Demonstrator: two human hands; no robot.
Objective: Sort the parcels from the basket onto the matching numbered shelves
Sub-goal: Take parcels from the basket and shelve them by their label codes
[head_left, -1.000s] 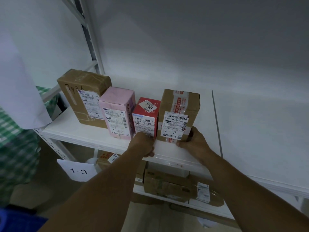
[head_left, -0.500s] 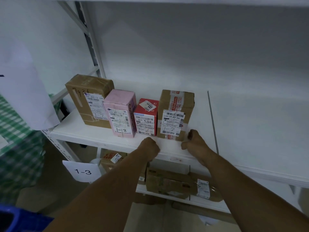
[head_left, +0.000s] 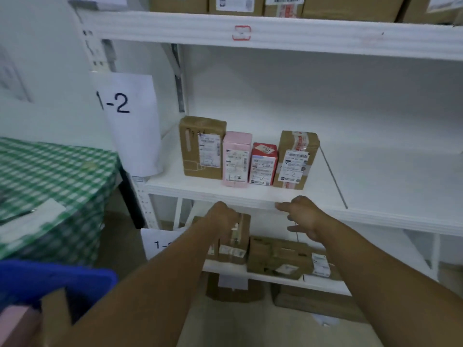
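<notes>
Several parcels stand in a row on the white shelf (head_left: 375, 191) marked by the 1-2 sign (head_left: 125, 121): a brown box (head_left: 200, 146), a pink box (head_left: 236, 159), a red box (head_left: 263, 164) and a taped brown box (head_left: 295, 159). My left hand (head_left: 220, 219) hangs below the shelf's front edge, fingers loosely curled, holding nothing. My right hand (head_left: 300, 216) is just in front of that edge with fingers spread and empty. The blue basket (head_left: 50, 279) sits at the lower left with a brown parcel (head_left: 53, 319) and a pink parcel (head_left: 17, 326) in it.
Brown parcels (head_left: 275, 256) lie on the lower shelf beside a partly hidden 1-3 sign (head_left: 160, 244). More boxes (head_left: 250, 3) stand on the shelf above. A table with a green checked cloth (head_left: 50, 184) is at the left. The right part of shelf 1-2 is bare.
Both hands have let go of the taped brown box and drawn back off the shelf to below its front edge. The view has pulled away and upward, bringing the sign and basket in.
</notes>
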